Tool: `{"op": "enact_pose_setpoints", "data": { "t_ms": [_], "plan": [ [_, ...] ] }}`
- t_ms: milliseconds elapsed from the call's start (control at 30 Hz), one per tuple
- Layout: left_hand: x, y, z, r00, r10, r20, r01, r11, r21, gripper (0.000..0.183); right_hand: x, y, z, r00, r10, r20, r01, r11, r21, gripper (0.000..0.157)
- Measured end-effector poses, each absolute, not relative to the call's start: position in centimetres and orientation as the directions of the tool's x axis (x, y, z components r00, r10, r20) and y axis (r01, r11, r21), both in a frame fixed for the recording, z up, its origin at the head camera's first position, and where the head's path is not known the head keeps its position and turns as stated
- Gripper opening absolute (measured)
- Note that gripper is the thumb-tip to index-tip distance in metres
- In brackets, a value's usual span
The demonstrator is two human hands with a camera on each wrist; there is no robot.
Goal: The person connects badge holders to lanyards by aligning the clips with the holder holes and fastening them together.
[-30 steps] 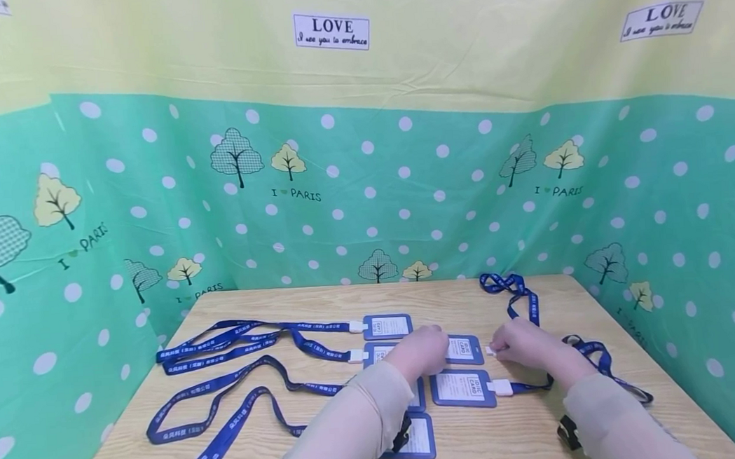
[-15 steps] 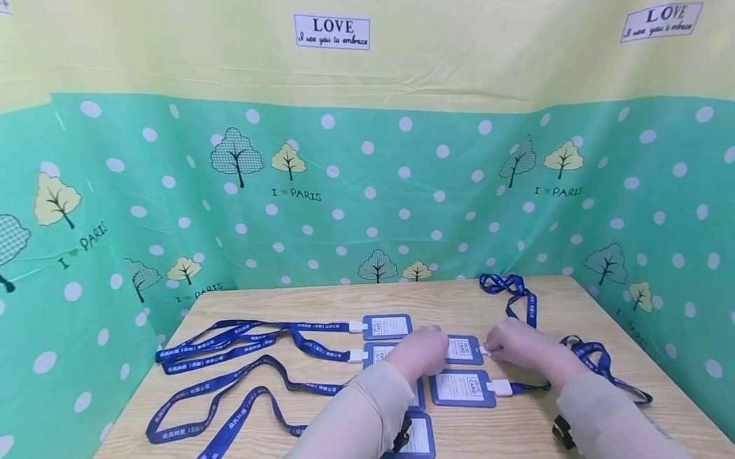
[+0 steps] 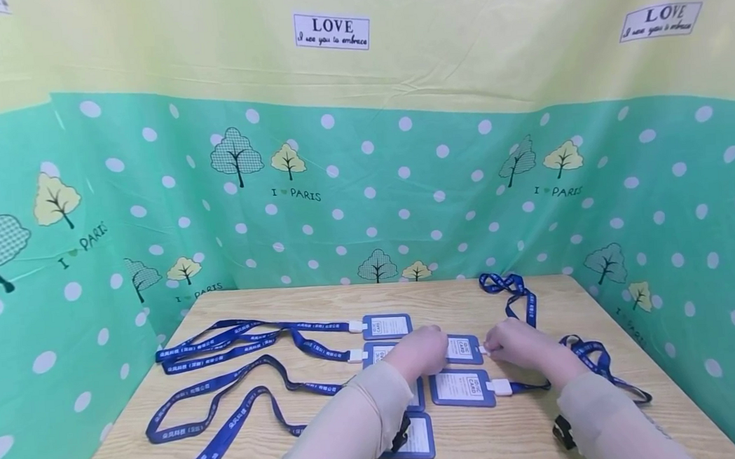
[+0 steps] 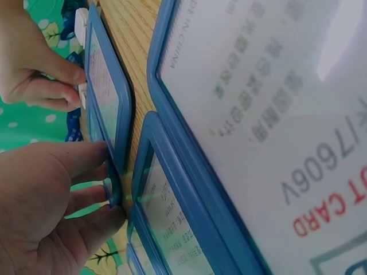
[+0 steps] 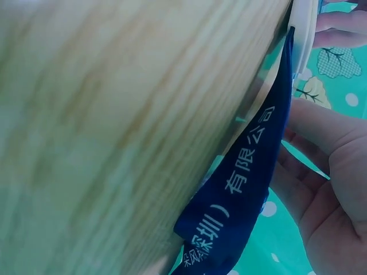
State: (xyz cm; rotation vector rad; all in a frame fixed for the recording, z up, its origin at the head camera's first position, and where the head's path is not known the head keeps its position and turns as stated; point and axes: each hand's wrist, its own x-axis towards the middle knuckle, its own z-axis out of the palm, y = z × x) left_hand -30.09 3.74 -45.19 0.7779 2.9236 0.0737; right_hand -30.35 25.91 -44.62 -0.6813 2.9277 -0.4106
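Observation:
My left hand (image 3: 422,352) grips the left end of a blue-framed ID card holder (image 3: 465,348); its thumb and fingers curl on the frame in the left wrist view. At that holder's slotted right end, my right hand (image 3: 518,343) pinches a small white clip (image 3: 484,351), mostly hidden by the fingers. The clip sits right at the holder's edge. A dark blue lanyard (image 3: 530,309) runs from behind the right hand toward the back of the table. Just in front lies a second card holder (image 3: 463,388), its white clip (image 3: 501,388) joined to another lanyard.
Left of the hands, several card holders (image 3: 386,326) lie in a column, partly under the left forearm. Their blue lanyards (image 3: 188,391) spread over the left of the wooden table (image 3: 340,301). A looped lanyard (image 3: 599,363) lies at right. A patterned curtain (image 3: 365,187) encloses the table.
My right hand has moved slightly left, bringing the white clip up to the card holder's slotted end. The left hand has kept its place on the holder. Little differs over the last half second.

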Motion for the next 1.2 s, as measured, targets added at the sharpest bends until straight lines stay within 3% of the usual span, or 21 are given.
{"op": "enact_pose_setpoints", "data": {
  "t_ms": [333,633,1200],
  "plan": [
    [-30.10,3.78,-45.28,-0.860,0.502,-0.093,0.499,0.865,0.058,0.025,-30.30,26.47,-45.08,-0.901,-0.433,-0.002,-0.416,0.869,-0.268,0.015],
    [-29.96,3.84,-45.27,-0.860,0.502,-0.090,0.501,0.865,0.039,0.025,-30.45,26.51,-44.80,-0.910,-0.413,-0.040,-0.382,0.873,-0.303,0.022],
    [-29.88,3.49,-45.10,-0.862,0.502,-0.073,0.497,0.864,0.080,0.023,-30.26,26.52,-44.79,-0.911,-0.412,-0.032,-0.381,0.866,-0.324,0.017]
  ]
}}
